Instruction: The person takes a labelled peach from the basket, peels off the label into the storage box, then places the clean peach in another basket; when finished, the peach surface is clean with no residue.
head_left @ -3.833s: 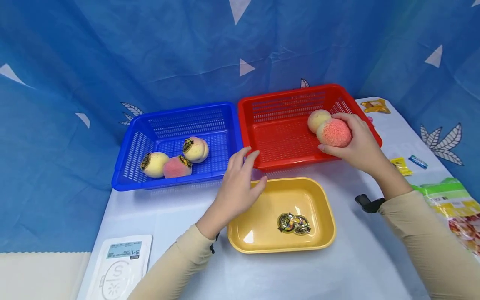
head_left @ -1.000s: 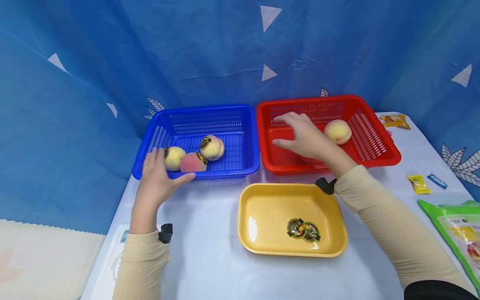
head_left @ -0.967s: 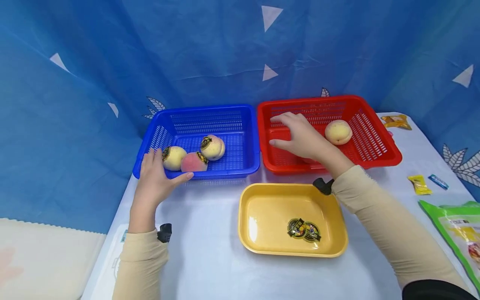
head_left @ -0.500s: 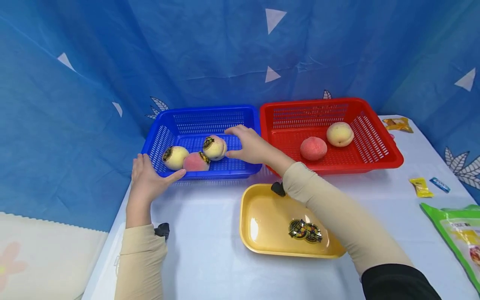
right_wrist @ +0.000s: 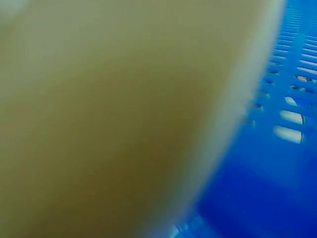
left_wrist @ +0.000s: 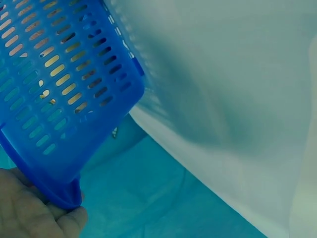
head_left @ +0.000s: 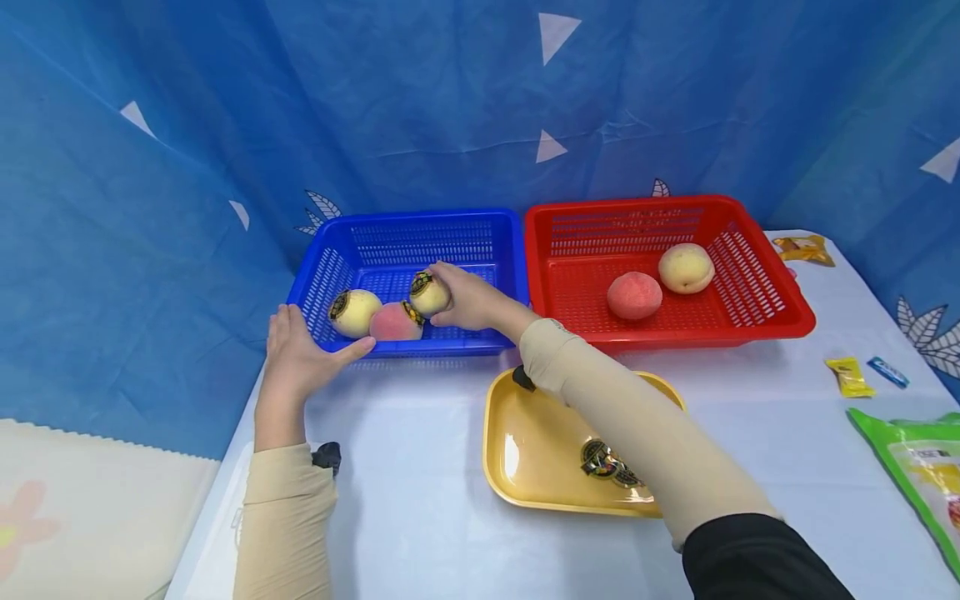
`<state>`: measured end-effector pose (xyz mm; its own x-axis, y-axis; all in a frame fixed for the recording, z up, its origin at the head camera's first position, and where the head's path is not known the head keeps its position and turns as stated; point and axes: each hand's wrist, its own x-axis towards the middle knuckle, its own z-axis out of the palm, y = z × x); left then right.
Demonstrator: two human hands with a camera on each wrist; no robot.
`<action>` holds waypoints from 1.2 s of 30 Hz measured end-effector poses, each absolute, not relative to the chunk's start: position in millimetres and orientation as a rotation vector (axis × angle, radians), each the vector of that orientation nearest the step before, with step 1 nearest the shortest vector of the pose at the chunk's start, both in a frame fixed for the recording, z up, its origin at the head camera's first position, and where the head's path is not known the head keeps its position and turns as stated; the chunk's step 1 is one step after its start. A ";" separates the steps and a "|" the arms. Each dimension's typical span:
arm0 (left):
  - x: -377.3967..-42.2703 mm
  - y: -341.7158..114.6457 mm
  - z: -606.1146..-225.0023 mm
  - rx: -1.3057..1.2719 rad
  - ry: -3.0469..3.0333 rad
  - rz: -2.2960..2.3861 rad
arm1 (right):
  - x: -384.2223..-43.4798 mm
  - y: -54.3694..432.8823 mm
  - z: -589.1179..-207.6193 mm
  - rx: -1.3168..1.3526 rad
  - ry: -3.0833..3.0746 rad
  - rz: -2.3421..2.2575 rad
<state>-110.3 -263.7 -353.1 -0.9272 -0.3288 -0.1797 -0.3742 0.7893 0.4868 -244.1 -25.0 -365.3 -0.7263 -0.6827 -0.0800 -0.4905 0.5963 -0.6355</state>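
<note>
Since half a second ago the right hand has gone from spread beside a stickered peach to clamped on it, thumb on the near side and fingers over the far side. That peach is within the blue basket, around its middle; whether it is lifted off the bottom I cannot tell. Just left of it, a pink peach lies by the basket's front edge, and a pale peach with a dark label lies left of that, toward the front left corner. At that corner the left hand rests with fingers straight and thumb stretched apart along the front rim. Beside the blue basket, the red basket holds a red peach and a yellow peach in its right half. Nearer the table's front edge is a yellow tray with stickers in it, partly hidden by the right sleeve. Toward the table's right edge lie a brown packet, a yellow packet, a blue packet and a green bag.
</note>
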 end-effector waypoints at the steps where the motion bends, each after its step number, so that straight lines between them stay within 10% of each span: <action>1: -110.3 -263.5 -352.9 -0.568 2.890 0.812 | -244.9 -26.0 -366.2 -0.938 2.505 -0.863; 36: -112.7 -263.5 -354.8 -0.579 2.888 0.798 | -239.3 -17.3 -368.5 -0.825 2.571 -0.577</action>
